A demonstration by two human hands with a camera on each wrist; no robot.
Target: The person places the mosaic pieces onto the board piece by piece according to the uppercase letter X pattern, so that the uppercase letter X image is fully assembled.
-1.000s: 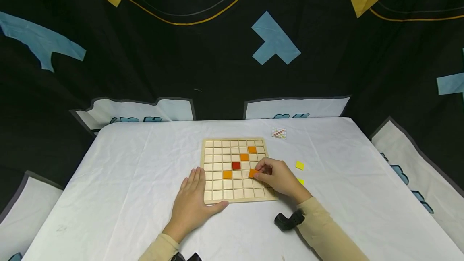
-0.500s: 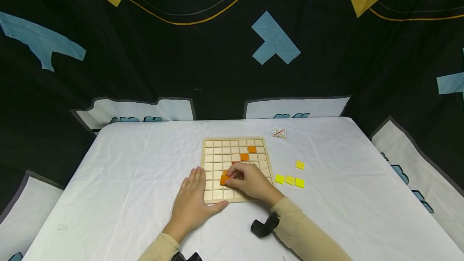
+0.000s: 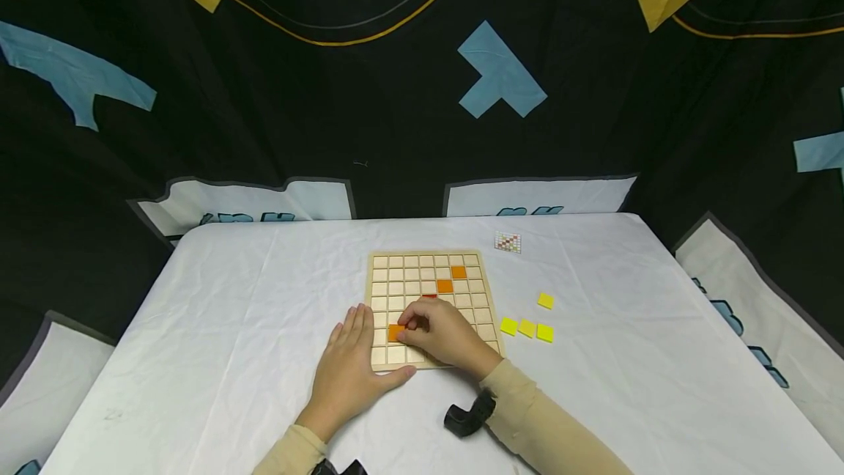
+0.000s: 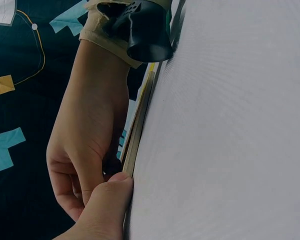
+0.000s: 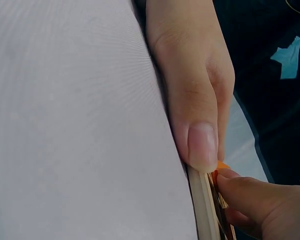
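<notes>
Pinching an orange tile (image 3: pixel 395 333) between thumb and fingertips: right hand (image 3: pixel 438 332). Tile is over the wooden grid board (image 3: pixel 389 275), in the gap between both hands, just right of the left fingers. Can't tell if it's seated in a cell or held slightly above.

Left hand (image 3: pixel 349 365) has its fingers straight and near together along the board's left edge; thumb spread out, pressed against the near edge, confirmed in the left wrist view.

Red tile (image 3: pixel 429 296) on the board just beyond the right knuckles, mostly hidden by that hand. Two more orange tiles (image 3: pixel 445 286) sit farther out, stepping diagonally away to the right.

Four yellow tiles (image 3: pixel 527 328) on the white cloth (image 3: pixel 264 358) right of the right hand: three in a row near the board, one farther out. Small patterned card (image 3: pixel 508 242) beyond them. Black curtain (image 3: pixel 395 116) behind, facing both hands.
</notes>
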